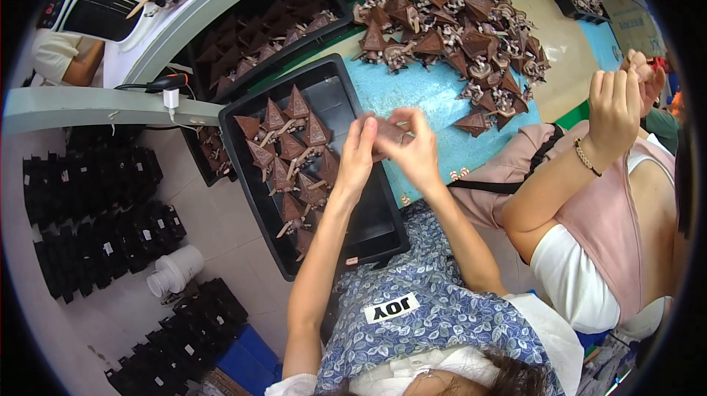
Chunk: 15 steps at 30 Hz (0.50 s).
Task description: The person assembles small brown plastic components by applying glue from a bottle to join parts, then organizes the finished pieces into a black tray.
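Note:
My left hand [359,154] and my right hand [417,150] meet over the right side of a black tray [372,228]. Together they pinch a brown triangular piece [388,131] between the fingertips. Several like brown triangular pieces [293,151], some with pale sticks, lie in the tray's left half just left of my left hand. A large heap of the same brown pieces [451,27] sits on the blue table top [427,94] beyond my hands.
A second black tray [259,44] of brown pieces stands at the back left. A co-worker in a pink apron sits at my right, one hand [615,105] raised. Stacks of black trays [96,204] and a white container [177,269] stand on the floor at left.

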Tool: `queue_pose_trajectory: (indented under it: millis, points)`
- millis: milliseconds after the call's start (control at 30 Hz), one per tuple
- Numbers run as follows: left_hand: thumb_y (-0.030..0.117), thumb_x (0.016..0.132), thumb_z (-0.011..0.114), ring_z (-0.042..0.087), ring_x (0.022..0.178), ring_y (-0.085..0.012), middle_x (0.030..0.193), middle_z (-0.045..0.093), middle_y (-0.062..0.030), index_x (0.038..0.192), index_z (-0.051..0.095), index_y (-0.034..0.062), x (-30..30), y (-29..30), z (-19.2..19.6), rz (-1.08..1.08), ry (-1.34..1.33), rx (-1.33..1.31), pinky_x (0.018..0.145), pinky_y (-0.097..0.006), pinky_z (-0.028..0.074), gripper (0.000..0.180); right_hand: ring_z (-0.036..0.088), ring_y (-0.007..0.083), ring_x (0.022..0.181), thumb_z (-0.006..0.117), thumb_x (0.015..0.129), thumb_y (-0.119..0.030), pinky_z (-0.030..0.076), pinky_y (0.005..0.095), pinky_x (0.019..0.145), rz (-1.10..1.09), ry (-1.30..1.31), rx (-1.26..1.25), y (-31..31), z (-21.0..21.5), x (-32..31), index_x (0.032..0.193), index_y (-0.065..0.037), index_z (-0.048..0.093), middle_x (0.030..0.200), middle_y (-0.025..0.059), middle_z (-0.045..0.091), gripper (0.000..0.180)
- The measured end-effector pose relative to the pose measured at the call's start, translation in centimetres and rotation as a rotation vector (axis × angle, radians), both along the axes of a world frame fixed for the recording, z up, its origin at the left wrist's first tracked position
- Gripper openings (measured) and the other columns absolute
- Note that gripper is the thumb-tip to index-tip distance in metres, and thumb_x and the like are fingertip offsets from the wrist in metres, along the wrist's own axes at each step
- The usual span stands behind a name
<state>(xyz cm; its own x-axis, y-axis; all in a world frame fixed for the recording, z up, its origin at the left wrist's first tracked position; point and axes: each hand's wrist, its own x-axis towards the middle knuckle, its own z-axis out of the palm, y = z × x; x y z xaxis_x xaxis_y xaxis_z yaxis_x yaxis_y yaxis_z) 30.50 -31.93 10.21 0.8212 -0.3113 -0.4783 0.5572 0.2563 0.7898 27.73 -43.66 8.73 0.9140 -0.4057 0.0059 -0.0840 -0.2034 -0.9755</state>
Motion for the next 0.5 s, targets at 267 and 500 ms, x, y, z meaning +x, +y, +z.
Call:
queue_pose_trajectory:
  millis: [267,500]
  points:
    - [0.048,0.096,0.032,0.051,0.116,-0.0283,0.126,0.052,-0.0066,0.111,0.05,0.0127,-2.9,1.0,4.3,0.139,0.156,-0.505,0.078,-0.038,0.052,0.042,0.06,0.0184,0.083,0.076,0.075,-0.017,0.051,0.0297,0.069,-0.006,0.135,0.468,0.2,8.1,-6.5,0.111,0.005,0.046,0.097,0.0143,0.059,0.051]
    - [0.044,0.098,0.032,0.042,0.126,-0.0276,0.121,0.056,-0.0007,0.111,0.056,0.0121,-5.5,2.6,3.9,0.203,0.104,-0.74,0.101,-0.044,0.041,0.043,0.06,0.0168,0.084,0.077,0.073,-0.013,0.052,0.0274,0.067,0.089,0.126,0.437,1.4,8.9,-7.1,0.116,0.005,0.045,0.101,0.0141,0.056,0.057]
